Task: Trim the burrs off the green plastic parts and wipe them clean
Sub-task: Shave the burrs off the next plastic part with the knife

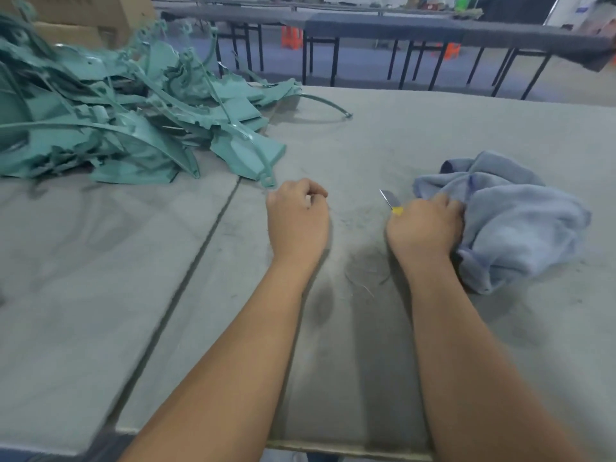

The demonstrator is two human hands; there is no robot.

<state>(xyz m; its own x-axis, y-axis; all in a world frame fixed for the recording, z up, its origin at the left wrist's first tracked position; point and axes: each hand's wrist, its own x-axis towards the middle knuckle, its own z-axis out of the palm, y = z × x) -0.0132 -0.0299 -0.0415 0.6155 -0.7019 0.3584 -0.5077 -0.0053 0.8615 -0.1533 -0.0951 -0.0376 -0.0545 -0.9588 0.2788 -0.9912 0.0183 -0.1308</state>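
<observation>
A grey work table (433, 135) is seen in the foreground, split by a dark seam (200, 235) running from near edge to far. Cardboard boxes (100, 15) are stacked at the far left. Beyond, long dark-topped tables (383, 28) on black legs are lined up, with orange stools (291, 37) placed beneath them.

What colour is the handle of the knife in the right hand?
Yellow, seen just below the blade of the knife above the right hand, in the head view.
</observation>
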